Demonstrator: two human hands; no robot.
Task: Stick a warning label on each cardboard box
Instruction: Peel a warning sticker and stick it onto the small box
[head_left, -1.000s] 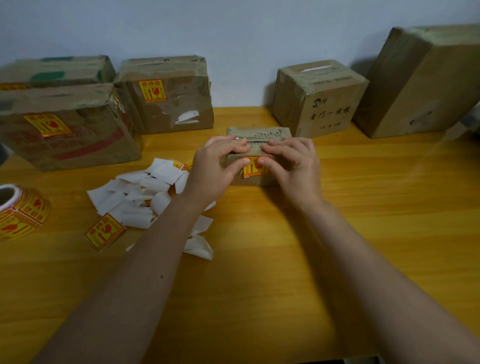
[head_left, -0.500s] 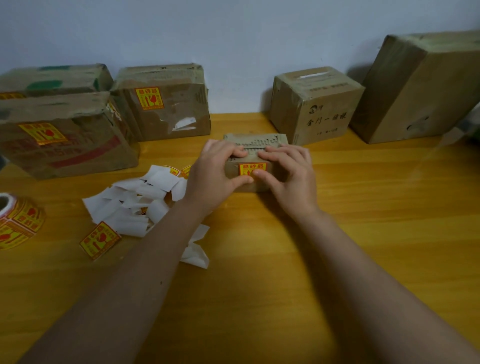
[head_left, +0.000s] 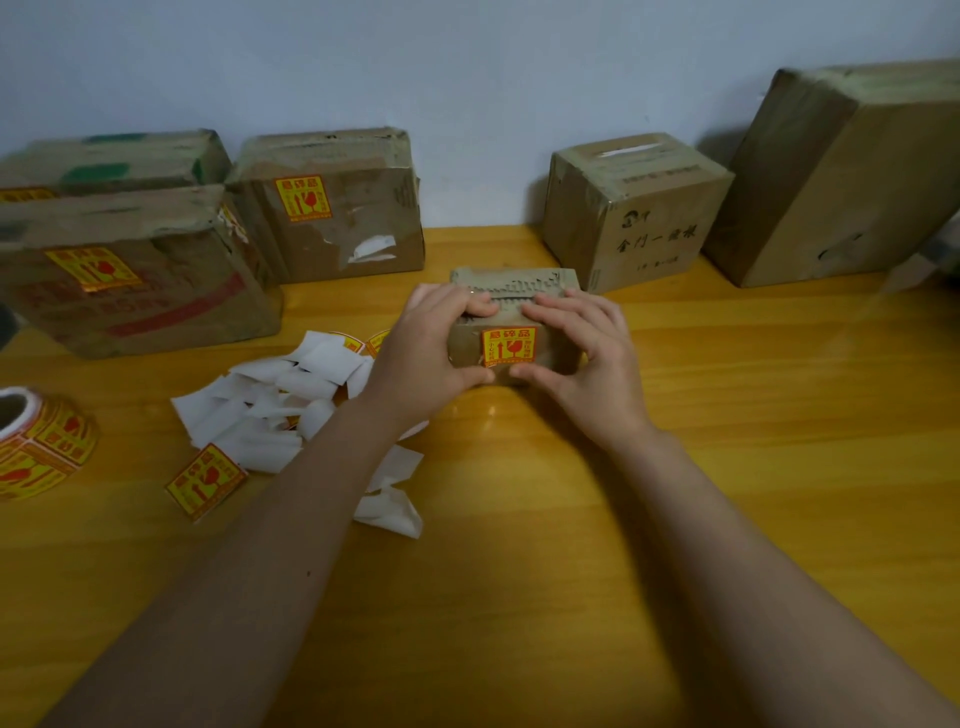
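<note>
A small cardboard box (head_left: 519, 283) stands in the middle of the wooden table (head_left: 675, 467), with a yellow and red warning label (head_left: 508, 345) on its near face. My left hand (head_left: 428, 345) grips the box's left side, fingers over the top and thumb under the label. My right hand (head_left: 587, 353) grips the right side the same way. Three boxes at the left (head_left: 130, 291) (head_left: 332, 208) (head_left: 109, 161) carry labels. A loose label (head_left: 205, 480) lies on the table.
A roll of labels (head_left: 41, 441) sits at the left edge. A heap of white backing papers (head_left: 280, 400) lies left of my left arm. Two unlabelled boxes (head_left: 639, 208) (head_left: 841, 171) stand against the wall at the back right.
My thumbs have slid down off the label to the box's lower edge, so the whole label shows. The camera has tilted a little.
</note>
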